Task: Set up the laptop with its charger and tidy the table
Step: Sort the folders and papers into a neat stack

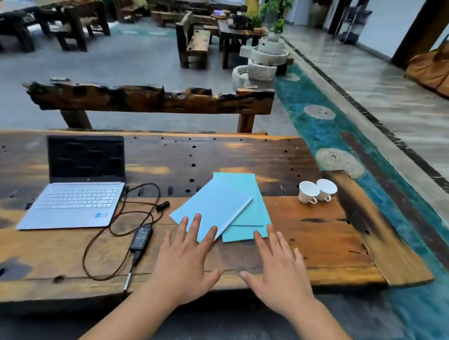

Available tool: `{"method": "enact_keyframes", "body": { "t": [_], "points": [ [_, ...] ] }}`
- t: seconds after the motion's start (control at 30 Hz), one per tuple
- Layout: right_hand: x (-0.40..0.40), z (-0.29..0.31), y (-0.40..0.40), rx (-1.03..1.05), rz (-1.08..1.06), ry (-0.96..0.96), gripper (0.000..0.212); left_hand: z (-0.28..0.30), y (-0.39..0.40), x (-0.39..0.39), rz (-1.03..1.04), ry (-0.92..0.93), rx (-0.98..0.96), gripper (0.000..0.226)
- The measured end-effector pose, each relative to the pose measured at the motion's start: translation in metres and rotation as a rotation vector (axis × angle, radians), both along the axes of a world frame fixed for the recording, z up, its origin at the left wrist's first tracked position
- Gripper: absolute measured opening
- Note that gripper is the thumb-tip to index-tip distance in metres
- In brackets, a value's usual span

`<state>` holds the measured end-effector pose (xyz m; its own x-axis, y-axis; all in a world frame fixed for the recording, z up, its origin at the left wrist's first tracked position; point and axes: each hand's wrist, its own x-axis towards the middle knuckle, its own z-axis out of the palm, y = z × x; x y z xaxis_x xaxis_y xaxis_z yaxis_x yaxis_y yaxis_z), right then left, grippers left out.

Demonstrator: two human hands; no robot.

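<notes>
Left hand [183, 263]: bare, no ring, watch or band in view.
Right hand [278, 269]: bare likewise, nothing worn on it.
Fingers [196, 226]: nails short and apparently unpainted, though motion blur softens them.
Forearms: both bare from wrist to the near edge of the picture.
Sleeves: none visible on either arm.

No text can be read with any certainty. The laptop [75, 187] carries a small light logo mark below its dark screen and a blue sticker on the palm rest, both too small to make out. The charger brick [140, 238] has a label of pale print on its top face, too blurred to read.
</notes>
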<state>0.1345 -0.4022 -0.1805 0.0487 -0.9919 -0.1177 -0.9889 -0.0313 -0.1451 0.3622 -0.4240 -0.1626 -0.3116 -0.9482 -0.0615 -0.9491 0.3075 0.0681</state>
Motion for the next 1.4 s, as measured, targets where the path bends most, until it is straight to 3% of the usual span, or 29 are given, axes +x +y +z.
{"method": "enact_keyframes", "body": {
  "t": [0.57, 1.07, 1.4],
  "points": [
    [-0.083, -0.07, -0.175, 0.176, 0.264, 0.01, 0.094, -0.072, -0.13, -0.083, 0.214, -0.076, 0.175, 0.09],
    [-0.04, -0.119, -0.229, 0.467, 0.136, -0.016, 0.087, -0.15, -0.221, -0.068, 0.168, -0.035, 0.388, 0.093],
    [-0.039, -0.167, -0.269, 0.611, 0.095, -0.036, 0.086, -0.201, -0.261, -0.1, 0.013, -0.028, 0.485, 0.086]
  ]
}}
